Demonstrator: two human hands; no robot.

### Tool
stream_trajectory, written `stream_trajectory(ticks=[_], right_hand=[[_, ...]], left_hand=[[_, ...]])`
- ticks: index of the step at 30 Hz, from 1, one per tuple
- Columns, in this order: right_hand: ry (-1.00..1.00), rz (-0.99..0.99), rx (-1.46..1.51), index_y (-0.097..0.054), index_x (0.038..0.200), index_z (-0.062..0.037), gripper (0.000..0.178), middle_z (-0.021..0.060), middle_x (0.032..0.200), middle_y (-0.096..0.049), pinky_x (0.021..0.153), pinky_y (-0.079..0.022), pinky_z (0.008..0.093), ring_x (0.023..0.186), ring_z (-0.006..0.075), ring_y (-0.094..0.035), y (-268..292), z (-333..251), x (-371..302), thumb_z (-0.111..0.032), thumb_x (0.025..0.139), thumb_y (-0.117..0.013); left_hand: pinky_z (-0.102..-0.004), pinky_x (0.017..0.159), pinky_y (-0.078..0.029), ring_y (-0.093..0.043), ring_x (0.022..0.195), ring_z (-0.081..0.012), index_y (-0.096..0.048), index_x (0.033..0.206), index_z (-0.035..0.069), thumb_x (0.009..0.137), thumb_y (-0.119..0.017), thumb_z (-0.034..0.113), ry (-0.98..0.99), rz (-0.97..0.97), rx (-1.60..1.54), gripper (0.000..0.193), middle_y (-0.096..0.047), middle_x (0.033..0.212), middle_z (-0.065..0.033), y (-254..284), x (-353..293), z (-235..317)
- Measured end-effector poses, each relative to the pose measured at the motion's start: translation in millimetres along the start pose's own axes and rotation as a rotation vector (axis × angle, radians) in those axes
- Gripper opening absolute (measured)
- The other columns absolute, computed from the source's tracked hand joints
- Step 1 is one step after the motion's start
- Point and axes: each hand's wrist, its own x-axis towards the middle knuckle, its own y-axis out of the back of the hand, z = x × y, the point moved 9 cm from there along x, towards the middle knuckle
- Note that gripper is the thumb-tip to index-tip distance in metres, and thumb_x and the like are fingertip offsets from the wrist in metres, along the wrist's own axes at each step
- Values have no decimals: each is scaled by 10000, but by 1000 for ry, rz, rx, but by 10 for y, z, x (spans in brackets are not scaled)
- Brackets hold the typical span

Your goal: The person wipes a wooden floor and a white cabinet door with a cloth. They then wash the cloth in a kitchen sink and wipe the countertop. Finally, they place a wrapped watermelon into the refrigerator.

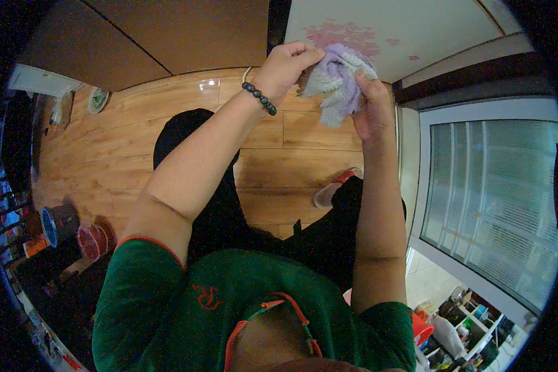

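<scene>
A crumpled lilac-and-white cloth (pixel 338 84) hangs between my hands in front of a pale panel with a pink flower print. My left hand (pixel 285 69), with a dark bead bracelet at the wrist, pinches the cloth's upper left edge between thumb and fingers. On the other side, my right hand (pixel 373 104) grips the cloth with the thumb on top; its fingers are mostly hidden behind the folds.
Brown cabinet doors (pixel 198 31) stand ahead on the left, beside the pale flowered panel (pixel 428 34). A white-framed sliding door (pixel 490 173) is on the right. Blue (pixel 59 224) and pink (pixel 95 240) buckets sit at the left. Wooden flooring (pixel 266 167) lies below.
</scene>
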Motion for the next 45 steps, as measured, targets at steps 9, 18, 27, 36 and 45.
stream_trajectory(ticks=[9,18,27,36,45], right_hand=[[4,43,58,-460,1136,-11,316,95,1077,-562,809,-474,337,963,206,-566,34,-4,5,-142,858,-531],[13,62,76,-481,1103,-19,272,96,1041,-574,792,-483,338,937,202,-575,65,13,27,-168,878,-515],[-51,58,-132,-518,1037,-8,286,76,961,-593,749,-478,331,871,183,-575,37,99,28,-224,856,-564],[20,42,83,-478,1107,44,291,127,1097,-553,872,-429,364,1010,230,-542,312,128,151,-124,870,-471],[-59,59,123,-480,1118,34,323,136,1109,-554,879,-432,359,1016,228,-550,200,57,66,-191,886,-468]], left_hand=[[-247,694,-447,-561,805,-114,-588,958,56,876,-522,217,37,-86,-239,193,-605,872,-9,-23,26,-25],[-269,778,-460,-575,868,-131,-588,1010,45,895,-493,257,87,-115,-236,259,-611,950,-27,-45,2,-22],[-228,663,-449,-558,757,-99,-624,951,32,834,-594,254,141,-178,-132,253,-613,844,-20,-154,-67,-60],[-207,598,-474,-573,707,-90,-614,930,84,838,-582,259,151,-82,-160,200,-610,805,11,-9,-33,22],[-192,563,-470,-564,689,-74,-618,921,102,839,-574,291,136,-94,-67,211,-604,795,21,7,-22,89]])
